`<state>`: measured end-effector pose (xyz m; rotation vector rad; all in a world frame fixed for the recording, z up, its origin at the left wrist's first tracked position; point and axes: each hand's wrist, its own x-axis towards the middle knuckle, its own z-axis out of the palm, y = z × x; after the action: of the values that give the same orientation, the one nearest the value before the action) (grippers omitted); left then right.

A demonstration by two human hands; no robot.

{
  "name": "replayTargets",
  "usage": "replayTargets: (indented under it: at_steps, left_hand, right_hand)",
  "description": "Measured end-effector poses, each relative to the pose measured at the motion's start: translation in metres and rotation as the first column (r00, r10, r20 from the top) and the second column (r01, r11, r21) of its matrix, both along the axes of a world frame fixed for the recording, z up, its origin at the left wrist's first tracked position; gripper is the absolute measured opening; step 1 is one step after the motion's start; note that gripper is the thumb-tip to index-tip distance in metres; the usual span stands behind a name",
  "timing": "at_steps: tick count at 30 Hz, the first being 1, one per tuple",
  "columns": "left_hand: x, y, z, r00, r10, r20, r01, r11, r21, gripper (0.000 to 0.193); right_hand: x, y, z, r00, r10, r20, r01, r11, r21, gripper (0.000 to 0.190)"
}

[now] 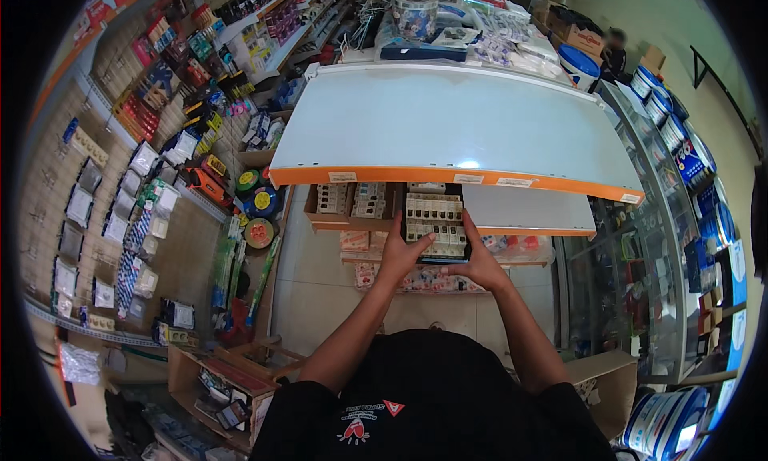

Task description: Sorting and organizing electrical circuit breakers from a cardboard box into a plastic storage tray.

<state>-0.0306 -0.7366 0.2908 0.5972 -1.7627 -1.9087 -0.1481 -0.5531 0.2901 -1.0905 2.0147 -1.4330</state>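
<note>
A dark box (pixel 444 260) holds rows of white miniature circuit breakers (pixel 434 207) with dark switches. It sits tilted at the front of the lower shelf, its far end under the upper shelf. My left hand (pixel 401 254) grips its left side, with the thumb over the near breakers. On the opposite side, my right hand (pixel 482 262) presses against the wall, fingers pointing away from me and thumb near the front edge. Just left of my left hand stand two cardboard boxes (pixel 354 223) with more breakers. The box's underside is hidden.
The white upper shelf (pixel 444 122) with an orange front edge overhangs the lower shelf (pixel 525 209). At left is a pegboard (pixel 174 245) of hanging goods; a glass display case (pixel 654 233) stands right. Cartons (pixel 207 395) flank me. A person (pixel 613 56) is at the back right.
</note>
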Motion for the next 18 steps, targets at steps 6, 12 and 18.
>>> replayTargets:
  at_steps: [6,12,18]
  left_hand:
    - [-0.014,-0.033,0.002,0.967,-0.127,0.219,0.179,0.955,-0.238,0.118]
    - [-0.001,-0.038,0.019,0.928,-0.050,0.369,0.256,0.805,-0.536,0.111]
    - [0.004,-0.016,0.013,0.916,0.236,0.324,0.019,0.782,-0.623,0.074]
  right_hand:
    - [-0.017,-0.016,-0.003,0.981,-0.052,0.188,0.083,0.983,-0.164,0.129]
    - [-0.018,-0.024,0.003,0.909,-0.044,0.415,0.162,0.953,-0.255,0.118]
    - [-0.017,-0.038,-0.025,0.958,-0.215,0.191,0.255,0.942,-0.219,0.102]
